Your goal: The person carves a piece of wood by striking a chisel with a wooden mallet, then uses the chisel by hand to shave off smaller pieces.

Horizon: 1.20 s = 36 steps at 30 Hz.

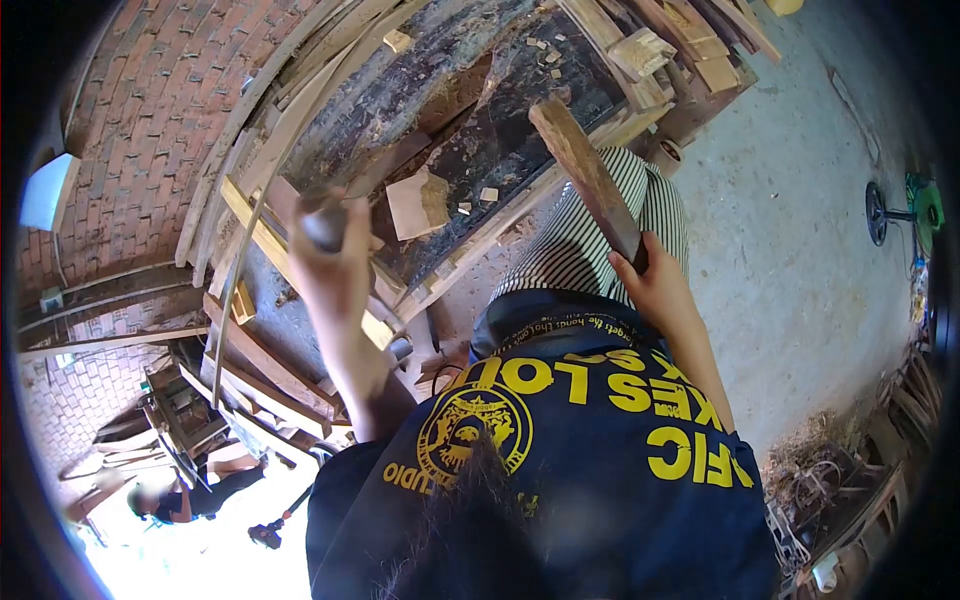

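My left hand (335, 260) is raised at the left, over the edge of the timber-framed bench, and smeared by motion. Its fingers are closed round a dark rounded object (324, 228), too blurred to name. On the right, my right hand (655, 285) grips the lower end of a long wooden piece (585, 165), thumb on its near side. This piece slants up and left, above my striped trousers (575, 240). Between the hands, a pale wood block (418, 203) lies on the dark bench surface (500, 140), with small wood chips beside it.
Stacked boards (690, 45) lie at the bench's upper right. Long timber strips (250, 150) run along its left side. A fan (877, 214) stands at the far right. Shavings (808, 465) are piled lower right. Another person (190, 500) is at the lower left.
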Available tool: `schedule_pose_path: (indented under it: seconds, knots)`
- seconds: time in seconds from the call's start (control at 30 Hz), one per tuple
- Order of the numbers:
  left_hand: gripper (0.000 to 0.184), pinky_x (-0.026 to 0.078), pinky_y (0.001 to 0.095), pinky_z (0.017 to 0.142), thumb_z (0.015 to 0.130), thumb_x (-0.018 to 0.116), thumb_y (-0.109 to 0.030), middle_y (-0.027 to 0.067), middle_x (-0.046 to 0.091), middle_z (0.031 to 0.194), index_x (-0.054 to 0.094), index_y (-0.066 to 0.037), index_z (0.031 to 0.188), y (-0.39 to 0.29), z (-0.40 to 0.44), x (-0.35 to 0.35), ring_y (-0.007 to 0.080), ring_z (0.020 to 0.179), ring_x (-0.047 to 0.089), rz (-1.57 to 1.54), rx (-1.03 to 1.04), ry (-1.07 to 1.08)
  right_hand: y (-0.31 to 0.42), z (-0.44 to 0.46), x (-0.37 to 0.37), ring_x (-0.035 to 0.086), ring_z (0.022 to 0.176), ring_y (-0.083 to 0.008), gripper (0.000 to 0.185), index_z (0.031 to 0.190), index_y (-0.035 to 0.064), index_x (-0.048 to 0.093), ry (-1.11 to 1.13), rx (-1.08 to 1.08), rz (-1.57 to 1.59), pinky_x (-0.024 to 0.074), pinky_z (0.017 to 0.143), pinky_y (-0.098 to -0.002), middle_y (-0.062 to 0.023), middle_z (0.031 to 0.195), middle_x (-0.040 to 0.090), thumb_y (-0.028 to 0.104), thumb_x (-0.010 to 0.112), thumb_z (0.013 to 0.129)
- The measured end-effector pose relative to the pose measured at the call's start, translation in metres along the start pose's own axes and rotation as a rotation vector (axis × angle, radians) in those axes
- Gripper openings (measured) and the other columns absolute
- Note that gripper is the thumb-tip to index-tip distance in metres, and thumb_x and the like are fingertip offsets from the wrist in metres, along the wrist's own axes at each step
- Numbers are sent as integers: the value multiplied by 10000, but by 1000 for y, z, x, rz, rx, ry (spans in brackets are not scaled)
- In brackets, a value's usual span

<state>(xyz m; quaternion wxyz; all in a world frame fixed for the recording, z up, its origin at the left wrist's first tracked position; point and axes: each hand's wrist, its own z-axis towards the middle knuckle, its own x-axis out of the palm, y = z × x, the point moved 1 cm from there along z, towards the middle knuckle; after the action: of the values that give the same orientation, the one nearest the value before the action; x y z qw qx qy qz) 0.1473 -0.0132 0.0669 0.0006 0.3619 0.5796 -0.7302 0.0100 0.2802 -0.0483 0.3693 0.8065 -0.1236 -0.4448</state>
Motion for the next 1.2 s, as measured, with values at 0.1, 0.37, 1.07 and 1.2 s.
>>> schedule_pose_path:
  seconds: [0.1,0.37,1.07,1.2]
  knots:
    - [241,458,276,541,819,690,-166,60,537,722,500,-63,925,-4,0,-9,145,592,540,-768,322,233,-18,1,17,607,726,-476,451,1000,-33,476,-28,15,9,472,611,-488,-303,740,600,371,627,870]
    - [215,478,296,569,804,691,-175,83,493,773,537,-25,803,0,29,44,168,630,532,-824,666,228,-27,1,32,592,724,-488,407,996,-13,426,-16,16,-9,463,603,-497,-298,734,597,325,625,889]
    - [132,425,264,511,789,627,-57,73,508,672,531,5,722,12,59,71,145,545,527,-733,637,429,-28,2,26,607,708,-470,433,1012,-34,456,-16,-29,108,472,601,-489,-298,737,598,331,637,866]
    - [94,417,259,512,755,595,-13,63,509,657,518,-4,701,10,62,72,137,556,523,-703,584,435,-11,7,3,573,623,-298,414,984,-46,495,5,-162,157,450,582,-366,-231,738,580,322,649,877]
